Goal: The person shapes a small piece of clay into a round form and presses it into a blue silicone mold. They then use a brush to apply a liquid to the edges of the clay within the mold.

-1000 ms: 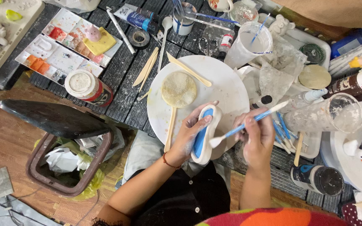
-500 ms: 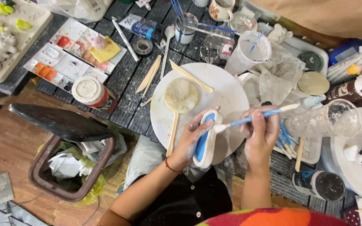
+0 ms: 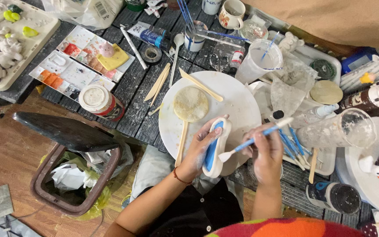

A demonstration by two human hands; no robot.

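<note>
My left hand point(image 3: 197, 151) grips a long white clay piece point(image 3: 216, 148) with a blue painted middle, held over the near edge of a round white board point(image 3: 237, 105). My right hand point(image 3: 266, 153) holds a blue-handled brush point(image 3: 255, 139), its white bristle tip touching the lower end of the piece. A flat round disc of pale clay point(image 3: 191, 103) lies on the board, with a wooden stick point(image 3: 182, 142) below it and a wooden modelling tool point(image 3: 200, 84) beside it.
A paint palette point(image 3: 82, 61), a lidded jar point(image 3: 100, 102) and a tray of clay figures point(image 3: 5, 39) sit at the left. Cups with brushes point(image 3: 194, 37), a white tub point(image 3: 259, 61) and a clear cup point(image 3: 343, 129) crowd the right. An open bin point(image 3: 73, 175) stands below the table.
My view has shifted slightly. The brush tip has stayed at the lower end of the white piece, with small strokes; both hands keep their hold.
</note>
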